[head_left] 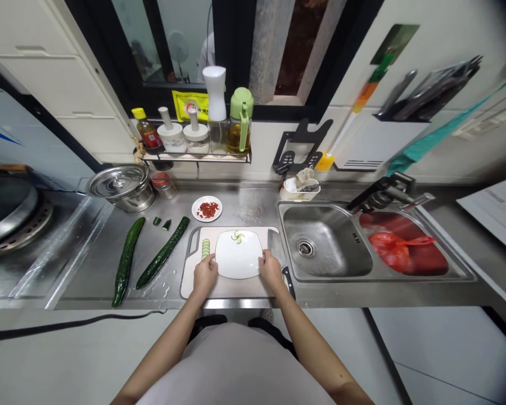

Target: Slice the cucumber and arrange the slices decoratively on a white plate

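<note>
A white, rounded-square plate [238, 260] is gripped at its left edge by my left hand [206, 275] and at its right edge by my right hand [272, 271]. Several cucumber slices [237, 236] form a pinwheel near the plate's far rim. Under the plate lies a pale cutting board [227, 289] with a grey border. More cucumber slices [206, 248] stand in a row on the board, just beyond my left hand. To the right of the plate rests a kitchen knife [274, 241], partly hidden by my right hand and wrist.
Left of the board lie two cucumbers [129, 261] [163, 253] and two cut ends [166, 225]. A small plate of chopped red pepper [208, 210] sits behind the board. The sink [326, 247] is at the right, with a red bag [392, 251] in its second basin. A seasoning rack [198, 157] hangs behind.
</note>
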`<act>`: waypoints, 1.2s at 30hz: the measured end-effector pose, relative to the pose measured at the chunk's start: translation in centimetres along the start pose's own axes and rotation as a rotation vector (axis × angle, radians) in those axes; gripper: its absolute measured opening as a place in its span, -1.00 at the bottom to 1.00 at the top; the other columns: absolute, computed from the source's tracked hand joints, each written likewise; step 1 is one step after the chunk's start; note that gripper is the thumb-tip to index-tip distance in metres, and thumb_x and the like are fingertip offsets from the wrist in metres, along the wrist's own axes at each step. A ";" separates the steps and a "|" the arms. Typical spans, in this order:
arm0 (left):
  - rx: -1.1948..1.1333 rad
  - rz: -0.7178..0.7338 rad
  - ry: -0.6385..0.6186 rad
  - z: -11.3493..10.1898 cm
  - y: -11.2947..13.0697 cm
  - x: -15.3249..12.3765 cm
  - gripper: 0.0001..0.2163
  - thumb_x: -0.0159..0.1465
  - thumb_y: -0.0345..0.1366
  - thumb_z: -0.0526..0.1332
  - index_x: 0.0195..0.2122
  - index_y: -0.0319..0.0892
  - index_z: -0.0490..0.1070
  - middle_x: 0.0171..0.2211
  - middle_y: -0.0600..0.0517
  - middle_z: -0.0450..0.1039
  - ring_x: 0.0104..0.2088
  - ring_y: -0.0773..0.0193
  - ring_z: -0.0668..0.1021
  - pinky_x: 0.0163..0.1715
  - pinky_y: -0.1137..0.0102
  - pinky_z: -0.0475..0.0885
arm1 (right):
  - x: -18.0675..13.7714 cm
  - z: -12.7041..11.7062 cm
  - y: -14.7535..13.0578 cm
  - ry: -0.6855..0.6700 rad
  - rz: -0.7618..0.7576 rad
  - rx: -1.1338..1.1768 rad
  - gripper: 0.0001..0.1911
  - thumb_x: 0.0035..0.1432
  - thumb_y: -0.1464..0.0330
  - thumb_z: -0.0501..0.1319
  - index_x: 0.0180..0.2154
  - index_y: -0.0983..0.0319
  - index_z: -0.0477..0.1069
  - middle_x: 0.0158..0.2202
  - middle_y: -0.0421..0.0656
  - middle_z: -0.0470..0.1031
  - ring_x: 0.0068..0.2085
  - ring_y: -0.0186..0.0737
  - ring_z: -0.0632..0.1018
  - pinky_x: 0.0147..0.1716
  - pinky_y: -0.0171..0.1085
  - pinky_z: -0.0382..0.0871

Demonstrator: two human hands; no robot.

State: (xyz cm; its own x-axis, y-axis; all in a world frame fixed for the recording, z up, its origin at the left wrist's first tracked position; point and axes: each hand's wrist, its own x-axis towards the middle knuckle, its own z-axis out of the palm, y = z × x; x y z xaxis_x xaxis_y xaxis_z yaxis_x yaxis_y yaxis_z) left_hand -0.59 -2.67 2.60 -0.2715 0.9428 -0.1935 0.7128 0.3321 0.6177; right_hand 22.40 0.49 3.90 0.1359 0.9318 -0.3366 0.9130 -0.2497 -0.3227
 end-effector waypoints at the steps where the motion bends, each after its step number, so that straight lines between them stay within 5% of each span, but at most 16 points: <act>1: -0.004 0.000 0.002 0.0 -0.1 0.0 -0.63 0.22 -0.40 0.09 0.03 -0.18 0.50 -0.29 -0.06 0.60 -0.27 0.15 0.59 -0.22 0.38 0.38 | 0.0 0.0 0.0 -0.001 0.000 0.003 -0.62 0.33 0.37 0.01 0.14 0.32 0.27 -0.19 0.01 0.57 -0.17 -0.15 0.54 -0.25 -0.31 0.20; 19: 0.063 -0.074 0.119 -1.8 -3.3 -0.1 -0.73 0.22 -0.22 0.15 -0.08 -0.16 0.43 -0.31 -0.01 0.51 -0.24 0.15 0.54 -0.18 0.33 0.33 | -0.5 0.1 0.5 0.024 0.006 0.106 -0.49 0.30 0.30 0.04 0.23 0.35 0.18 -0.29 -0.06 0.54 -0.18 -0.13 0.52 -0.22 -0.31 0.22; 36: 0.166 -0.140 0.084 -1.7 -2.3 0.8 -0.77 0.24 -0.19 0.16 -0.13 -0.15 0.42 -0.24 -0.06 0.50 -0.16 0.08 0.52 -0.07 0.22 0.24 | -0.8 0.2 0.2 -0.007 0.003 0.200 -0.50 0.29 0.37 0.01 0.24 0.30 0.18 -0.31 -0.11 0.51 -0.21 -0.16 0.52 -0.22 -0.31 0.25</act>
State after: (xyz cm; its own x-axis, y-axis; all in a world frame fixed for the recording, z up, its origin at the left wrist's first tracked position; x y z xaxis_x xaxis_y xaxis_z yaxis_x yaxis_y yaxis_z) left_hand -3.52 -2.75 2.32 -0.4227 0.8839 -0.2003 0.7591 0.4660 0.4546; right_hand 22.38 -0.38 3.97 0.1352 0.9294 -0.3435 0.8178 -0.3004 -0.4908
